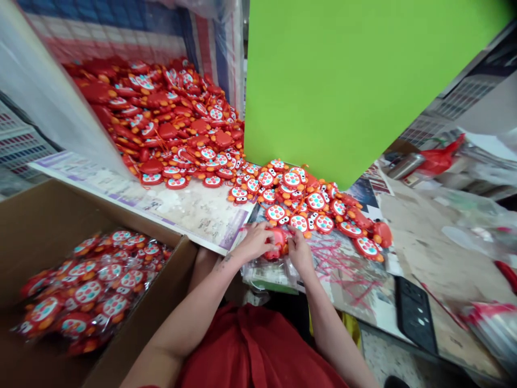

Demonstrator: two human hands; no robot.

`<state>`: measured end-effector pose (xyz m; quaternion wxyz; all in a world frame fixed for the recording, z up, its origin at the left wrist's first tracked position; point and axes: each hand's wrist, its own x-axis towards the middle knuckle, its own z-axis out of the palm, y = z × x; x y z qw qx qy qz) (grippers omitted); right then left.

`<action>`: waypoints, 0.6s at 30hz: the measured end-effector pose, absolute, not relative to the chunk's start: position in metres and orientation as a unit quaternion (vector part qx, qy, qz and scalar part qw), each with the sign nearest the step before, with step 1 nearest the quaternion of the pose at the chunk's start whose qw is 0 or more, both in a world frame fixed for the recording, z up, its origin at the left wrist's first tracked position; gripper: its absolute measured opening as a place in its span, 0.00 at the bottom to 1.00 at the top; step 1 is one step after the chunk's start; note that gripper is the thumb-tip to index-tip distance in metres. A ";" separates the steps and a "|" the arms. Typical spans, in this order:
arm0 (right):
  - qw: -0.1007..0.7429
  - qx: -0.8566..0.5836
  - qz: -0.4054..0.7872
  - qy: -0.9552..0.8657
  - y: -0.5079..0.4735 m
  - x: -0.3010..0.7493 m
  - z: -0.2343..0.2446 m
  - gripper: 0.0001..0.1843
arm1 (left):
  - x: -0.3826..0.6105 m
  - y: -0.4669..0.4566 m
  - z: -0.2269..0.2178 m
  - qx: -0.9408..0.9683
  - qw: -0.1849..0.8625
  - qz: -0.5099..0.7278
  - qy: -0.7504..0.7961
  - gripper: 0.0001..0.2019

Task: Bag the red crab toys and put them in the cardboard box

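My left hand [254, 241] and my right hand [299, 249] meet over one red crab-shaped toy [278, 240] at the near edge of the table. Both hands have their fingers curled round it. Under the hands lies a stack of clear plastic bags [270, 274]. Just beyond the hands lies a spread of the same red toys [319, 207] with dotted white faces. A large heap of these toys [169, 118] fills the far left of the table.
An open cardboard box [165, 293] at my left holds several bagged toys [89, 285]. A flat green panel [343, 81] covers the upper middle. A black phone [414, 318] lies at the right near edge, beside red strings [347, 264] and clutter.
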<state>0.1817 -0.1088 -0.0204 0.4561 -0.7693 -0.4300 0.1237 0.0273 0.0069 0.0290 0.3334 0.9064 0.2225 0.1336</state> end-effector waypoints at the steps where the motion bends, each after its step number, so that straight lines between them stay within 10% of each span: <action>1: 0.472 -0.758 0.130 -0.431 -0.107 0.182 -0.020 0.24 | 0.026 0.006 0.030 0.907 0.331 0.142 0.218 0.07; 18: 0.582 -0.687 0.204 -0.384 -0.097 0.180 -0.012 0.20 | 0.017 -0.003 0.054 0.897 0.388 0.152 0.149 0.04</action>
